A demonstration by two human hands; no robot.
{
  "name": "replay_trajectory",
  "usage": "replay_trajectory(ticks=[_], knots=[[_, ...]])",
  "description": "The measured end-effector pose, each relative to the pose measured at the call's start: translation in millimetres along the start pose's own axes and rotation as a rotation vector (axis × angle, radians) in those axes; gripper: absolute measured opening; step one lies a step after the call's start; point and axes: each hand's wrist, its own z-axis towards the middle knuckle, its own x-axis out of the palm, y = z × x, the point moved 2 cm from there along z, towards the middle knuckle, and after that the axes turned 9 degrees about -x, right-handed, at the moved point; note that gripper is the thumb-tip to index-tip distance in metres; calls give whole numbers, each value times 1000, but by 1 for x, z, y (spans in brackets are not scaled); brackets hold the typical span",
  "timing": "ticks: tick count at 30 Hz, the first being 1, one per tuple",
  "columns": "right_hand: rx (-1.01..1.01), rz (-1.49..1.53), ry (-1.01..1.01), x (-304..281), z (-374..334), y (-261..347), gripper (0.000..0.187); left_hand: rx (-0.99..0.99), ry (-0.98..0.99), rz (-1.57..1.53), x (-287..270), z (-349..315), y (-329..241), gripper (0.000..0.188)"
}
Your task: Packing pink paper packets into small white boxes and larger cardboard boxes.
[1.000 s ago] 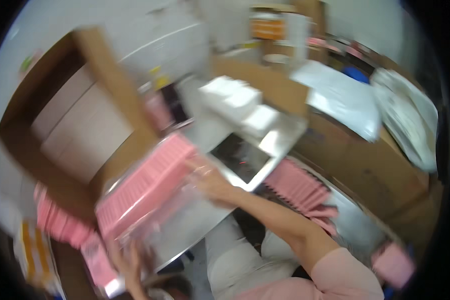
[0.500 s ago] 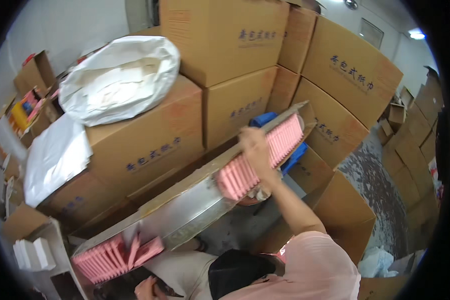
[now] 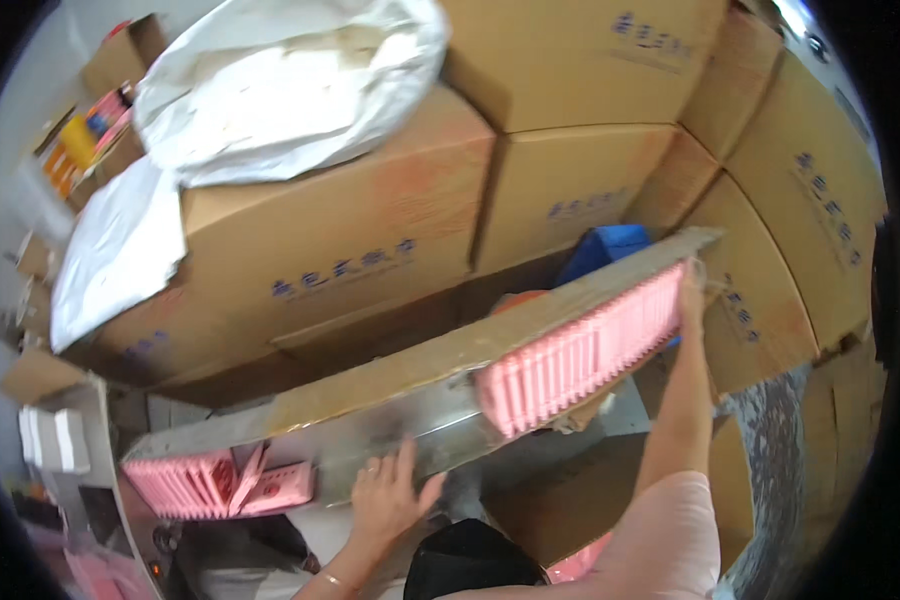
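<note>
A row of pink tissue packets [image 3: 590,345] stands on edge in the right part of a long metal trough [image 3: 410,430]. My right hand [image 3: 692,298] is at the far right end of this row, touching the last packets. Its fingers are mostly hidden there. My left hand [image 3: 385,498] is over the trough's near edge at the middle, fingers spread, with nothing in it. Another group of pink packets [image 3: 180,483] stands at the trough's left end. Beside it one packet leans, and a pink packet [image 3: 280,488] lies flatter.
Large cardboard boxes [image 3: 360,250] are stacked behind the trough. A white sack [image 3: 290,100] of white pieces rests on one. White blocks [image 3: 55,440] stand on a ledge at the left. Below my right arm is an open carton [image 3: 560,500]. A blue object [image 3: 605,250] shows behind the trough.
My right hand has moved from above the right row to its far end. My left hand has come up from the lower edge to the trough's middle. The view has shifted.
</note>
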Motion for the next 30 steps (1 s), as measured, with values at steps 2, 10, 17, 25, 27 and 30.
replay_trajectory(ticks=[2,10,17,25,27,30], knots=[[168,-115,165,23,-4,58,59,-76,-105,-43,-3,5,-9,85],[338,377,224,-27,-90,272,64,-411,-244,-385,-21,-25,13,103],[211,439,66,-37,-116,332,65,-70,-373,-151,-56,-43,117,82],[286,558,274,-104,-140,457,67,-462,-425,-649,-71,-60,111,93],[251,492,215,-99,-147,460,66,-495,-471,-463,-63,-54,118,109],[-126,522,32,-134,-173,520,52,-495,-458,-461,-62,-46,124,108]])
